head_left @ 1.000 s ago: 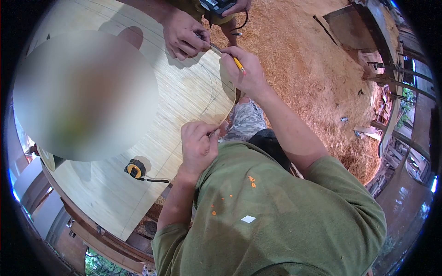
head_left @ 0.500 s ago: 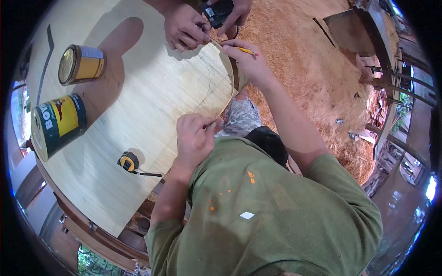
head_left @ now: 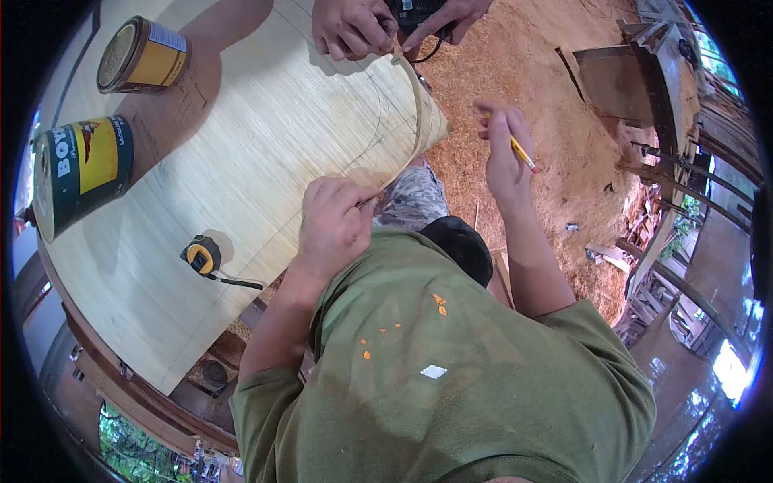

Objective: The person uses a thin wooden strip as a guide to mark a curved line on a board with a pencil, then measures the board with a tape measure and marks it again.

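The left hand point(head_left: 334, 221) of the person is near the middle of the view, and its grip is clamped on the near end of a thin, pale, curved wooden strip point(head_left: 419, 121). This strip bows along the pencil-marked edge of a pale, wood-topped table point(head_left: 241, 161), between the centre and 12 o'clock. At its far end, at 12 o'clock, is a closed hand of another person point(head_left: 354, 28); the second hand of this other person point(head_left: 452, 20), slightly toward 1 o'clock, has one finger extended, beside a black device with a label point(head_left: 415, 11). At 2 o'clock, the right hand point(head_left: 506, 157) is well apart from the strip, above the shavings-covered ground point(head_left: 580, 185), and its grip is together on a yellow pencil with a pink eraser point(head_left: 523, 154). On the table, a yellow and black tape measure point(head_left: 201, 254) lies at 9 o'clock, a green and yellow can point(head_left: 88, 173) stays between 9 and 10, and a brown and yellow can point(head_left: 157, 55) at 10.
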{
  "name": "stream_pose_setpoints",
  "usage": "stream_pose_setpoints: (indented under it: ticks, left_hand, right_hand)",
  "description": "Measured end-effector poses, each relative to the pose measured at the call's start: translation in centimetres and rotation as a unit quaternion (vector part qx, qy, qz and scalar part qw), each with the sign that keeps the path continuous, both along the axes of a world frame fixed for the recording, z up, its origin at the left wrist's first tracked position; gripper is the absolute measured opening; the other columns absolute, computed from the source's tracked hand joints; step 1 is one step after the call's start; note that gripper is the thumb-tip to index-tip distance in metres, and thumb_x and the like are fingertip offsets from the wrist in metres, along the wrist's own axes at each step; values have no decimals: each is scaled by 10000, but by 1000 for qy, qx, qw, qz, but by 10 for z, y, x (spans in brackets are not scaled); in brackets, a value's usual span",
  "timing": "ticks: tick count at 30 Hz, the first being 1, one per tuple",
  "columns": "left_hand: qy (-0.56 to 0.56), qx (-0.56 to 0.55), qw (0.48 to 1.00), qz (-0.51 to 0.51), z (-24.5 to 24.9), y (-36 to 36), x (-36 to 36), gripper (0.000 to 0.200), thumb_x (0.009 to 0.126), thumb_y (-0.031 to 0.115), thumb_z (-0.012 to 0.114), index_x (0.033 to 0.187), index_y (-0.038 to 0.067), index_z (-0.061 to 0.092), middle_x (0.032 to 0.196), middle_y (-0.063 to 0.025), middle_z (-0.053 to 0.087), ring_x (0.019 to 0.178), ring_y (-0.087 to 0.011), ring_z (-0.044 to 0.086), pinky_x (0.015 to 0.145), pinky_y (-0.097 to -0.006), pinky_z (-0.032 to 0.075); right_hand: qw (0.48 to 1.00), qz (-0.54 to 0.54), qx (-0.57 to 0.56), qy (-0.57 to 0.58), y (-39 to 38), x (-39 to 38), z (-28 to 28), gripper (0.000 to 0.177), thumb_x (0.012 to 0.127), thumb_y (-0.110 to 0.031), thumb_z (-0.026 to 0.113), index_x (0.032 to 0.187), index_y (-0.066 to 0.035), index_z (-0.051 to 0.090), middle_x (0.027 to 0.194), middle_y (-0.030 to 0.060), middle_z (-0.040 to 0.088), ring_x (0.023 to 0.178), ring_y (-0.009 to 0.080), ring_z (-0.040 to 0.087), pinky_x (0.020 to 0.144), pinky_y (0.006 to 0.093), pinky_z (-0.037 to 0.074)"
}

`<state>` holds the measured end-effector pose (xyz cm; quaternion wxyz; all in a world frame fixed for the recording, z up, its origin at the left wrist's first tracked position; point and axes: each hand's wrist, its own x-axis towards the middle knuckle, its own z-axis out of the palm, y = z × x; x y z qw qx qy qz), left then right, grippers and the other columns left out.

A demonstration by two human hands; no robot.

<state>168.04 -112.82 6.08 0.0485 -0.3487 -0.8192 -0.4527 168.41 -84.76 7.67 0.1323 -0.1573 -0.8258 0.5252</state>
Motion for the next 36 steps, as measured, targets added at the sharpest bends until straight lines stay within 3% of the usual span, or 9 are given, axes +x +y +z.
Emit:
stream_pose_setpoints:
  ticks: [1,2,4,5,7,13,16,23,36]
  left_hand:
    - [-8,-10,1000,4,3,0,0,194,740,-68,758,803,55,621,911,-57,681,882,-285,630,823,-429,453]
    - [-15,-19,1000,6,6,1,-1,184,735,-66,758,840,47,657,901,-58,676,882,-286,629,832,-425,453]
    - [-18,-16,1000,8,7,3,-1,195,728,-68,760,862,42,671,895,-60,672,883,-286,627,833,-422,452]
    - [-21,-16,1000,10,8,3,-1,210,721,-70,763,885,37,685,888,-62,667,884,-287,625,834,-418,452]
    - [-11,-20,1000,6,5,2,0,211,722,-71,763,886,38,686,885,-63,666,886,-284,625,832,-416,452]
    - [5,-17,1000,-2,2,1,0,208,728,-84,762,837,52,649,888,-57,679,859,-277,636,799,-416,461]
    - [16,-6,1000,-7,0,1,-1,231,728,-94,763,795,57,603,907,-54,693,839,-278,643,780,-421,465]
    - [25,6,1000,-18,0,0,-2,273,726,-102,762,774,52,542,923,-62,703,841,-285,651,771,-433,471]
    - [6,-4,1000,-19,0,-2,-1,204,735,-91,762,842,30,638,905,-68,689,872,-292,645,804,-424,473]
  right_hand:
    - [992,9,118,33,1,5,-2,290,1053,-207,545,1157,27,683,988,62,664,965,158,624,881,319,503]
    - [992,8,120,33,0,7,2,290,1053,-207,545,1157,27,683,988,62,664,965,158,624,881,319,503]
    - [993,39,11,-109,-9,10,14,284,1042,-181,548,1165,27,698,1015,60,670,982,153,616,877,331,494]
    - [993,36,11,-109,-15,10,17,284,1042,-181,548,1165,27,698,1015,60,670,982,153,616,877,331,494]
    - [975,53,-129,-173,-31,8,20,288,1031,-157,563,1221,15,693,1005,50,675,941,117,601,831,302,487]
    - [979,72,-147,-120,-46,3,9,318,990,-132,630,1240,61,671,908,21,685,837,81,599,768,259,498]
    - [972,60,-160,-164,-50,2,10,332,959,-130,678,1229,64,679,934,34,705,853,84,612,784,264,509]
    - [966,47,-213,-136,-51,4,-8,320,936,-106,706,1206,66,692,983,65,731,880,95,638,808,265,519]
    - [969,55,-167,-176,-51,-3,13,320,935,-69,697,1213,88,673,997,83,734,905,107,669,828,271,534]
